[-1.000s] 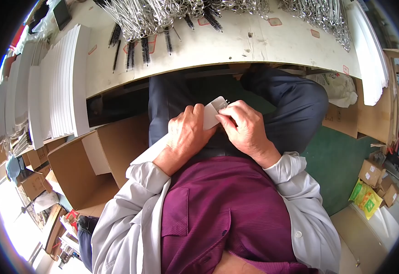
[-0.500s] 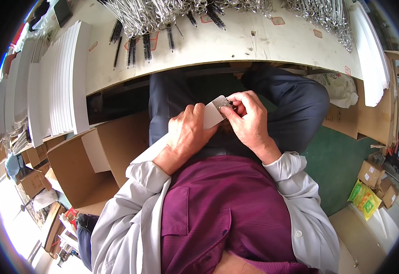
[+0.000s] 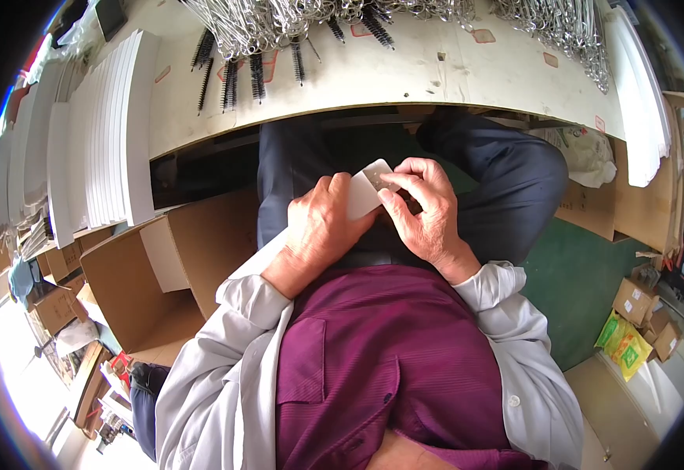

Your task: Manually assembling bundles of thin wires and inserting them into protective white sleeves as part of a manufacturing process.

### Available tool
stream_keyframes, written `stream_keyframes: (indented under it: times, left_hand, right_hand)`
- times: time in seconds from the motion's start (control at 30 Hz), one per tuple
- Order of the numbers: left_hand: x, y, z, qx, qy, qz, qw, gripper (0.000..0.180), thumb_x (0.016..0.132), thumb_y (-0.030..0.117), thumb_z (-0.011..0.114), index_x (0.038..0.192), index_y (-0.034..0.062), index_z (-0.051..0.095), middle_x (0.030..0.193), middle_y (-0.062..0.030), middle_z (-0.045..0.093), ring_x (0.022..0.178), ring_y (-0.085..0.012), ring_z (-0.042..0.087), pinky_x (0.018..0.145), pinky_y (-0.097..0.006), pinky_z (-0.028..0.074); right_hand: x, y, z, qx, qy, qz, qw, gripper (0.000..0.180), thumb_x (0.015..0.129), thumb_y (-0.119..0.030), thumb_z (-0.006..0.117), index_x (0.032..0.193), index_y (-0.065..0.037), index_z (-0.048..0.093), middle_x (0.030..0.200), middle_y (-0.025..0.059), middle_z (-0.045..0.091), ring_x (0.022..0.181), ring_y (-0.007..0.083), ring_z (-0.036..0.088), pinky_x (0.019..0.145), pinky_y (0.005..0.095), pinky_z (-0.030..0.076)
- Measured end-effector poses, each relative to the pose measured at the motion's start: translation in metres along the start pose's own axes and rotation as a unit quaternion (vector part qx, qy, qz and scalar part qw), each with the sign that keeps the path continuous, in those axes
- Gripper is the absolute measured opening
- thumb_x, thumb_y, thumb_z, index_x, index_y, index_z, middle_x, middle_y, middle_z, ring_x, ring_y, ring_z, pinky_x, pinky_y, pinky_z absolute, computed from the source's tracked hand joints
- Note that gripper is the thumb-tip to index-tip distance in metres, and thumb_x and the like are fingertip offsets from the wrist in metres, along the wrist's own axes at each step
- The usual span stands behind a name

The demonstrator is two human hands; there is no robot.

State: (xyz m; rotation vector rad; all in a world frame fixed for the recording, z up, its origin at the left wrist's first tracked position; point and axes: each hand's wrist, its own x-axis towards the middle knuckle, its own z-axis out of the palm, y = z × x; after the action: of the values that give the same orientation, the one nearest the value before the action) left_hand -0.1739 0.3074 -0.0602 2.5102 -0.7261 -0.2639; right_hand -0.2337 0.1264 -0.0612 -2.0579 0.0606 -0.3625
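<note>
Little has shifted since the earlier frame; the left hand (image 3: pixel 322 227) keeps its fingers wrapped around a white card (image 3: pixel 364 190) over the lap, steadying it; the right hand (image 3: pixel 424 211) pinches its upper edge, below the table (image 3: pixel 436 70).

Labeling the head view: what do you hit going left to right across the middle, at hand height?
Stacked white sheets → open cardboard box → left hand → small white card held in both hands → right hand → green floor mat → small cardboard boxes.
</note>
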Motion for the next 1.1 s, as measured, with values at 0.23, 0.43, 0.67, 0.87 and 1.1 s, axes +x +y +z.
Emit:
stream_keyframes:
  times: [0.23, 0.43, 0.67, 0.87, 1.1]
  left_hand:
    - [0.001, -0.005, 0.002, -0.031, 0.035, 0.032, 0.998, 0.050, 0.077, 0.035, 0.085, 0.106, 0.0037, 0.061, 0.091, -0.0144, 0.070, 0.077, -0.0331, 0.074, 0.064, -0.045, 0.061]
    - [0.004, -0.001, -0.006, -0.048, 0.017, -0.011, 0.999, 0.060, 0.074, 0.032, 0.091, 0.119, 0.0034, 0.062, 0.099, -0.0193, 0.073, 0.089, -0.0376, 0.075, 0.074, -0.045, 0.062]
    - [0.003, -0.001, -0.010, -0.085, 0.005, -0.007, 0.996, 0.066, 0.076, 0.030, 0.090, 0.130, 0.0062, 0.058, 0.105, -0.0204, 0.073, 0.092, -0.0379, 0.075, 0.076, -0.044, 0.063]
    - [0.007, 0.000, -0.016, -0.115, -0.020, 0.006, 0.993, 0.068, 0.078, 0.028, 0.089, 0.134, 0.0106, 0.055, 0.107, -0.0198, 0.073, 0.093, -0.0373, 0.075, 0.076, -0.043, 0.062]
    - [0.009, 0.003, -0.017, -0.134, -0.022, 0.005, 0.991, 0.060, 0.078, 0.023, 0.087, 0.130, 0.0132, 0.058, 0.108, -0.0180, 0.073, 0.093, -0.0370, 0.075, 0.076, -0.043, 0.062]
  right_hand:
    - [-0.004, 0.003, 0.000, 0.004, -0.055, -0.002, 0.998, 0.029, 0.088, -0.015, 0.080, 0.111, 0.001, 0.076, 0.142, 0.0195, 0.058, 0.116, 0.0310, 0.065, 0.094, 0.0376, 0.055]
    - [-0.007, -0.001, -0.002, 0.035, -0.047, 0.009, 0.998, 0.026, 0.097, -0.015, 0.072, 0.116, 0.002, 0.073, 0.109, 0.0182, 0.073, 0.095, 0.0238, 0.073, 0.084, 0.0323, 0.058]
    - [0.000, 0.002, -0.017, 0.226, -0.154, 0.202, 0.940, 0.023, 0.103, -0.011, 0.061, 0.120, 0.001, 0.073, 0.088, 0.0109, 0.076, 0.077, 0.0127, 0.069, 0.071, 0.0278, 0.056]
    - [-0.003, -0.003, -0.001, 0.163, -0.090, 0.143, 0.972, 0.017, 0.101, -0.005, 0.064, 0.113, 0.001, 0.074, 0.091, 0.0119, 0.078, 0.083, 0.0138, 0.074, 0.074, 0.0283, 0.058]
    - [0.001, -0.003, -0.005, 0.221, -0.109, 0.210, 0.946, 0.015, 0.101, -0.004, 0.065, 0.112, 0.001, 0.074, 0.089, 0.0096, 0.077, 0.078, 0.0110, 0.071, 0.071, 0.0264, 0.057]
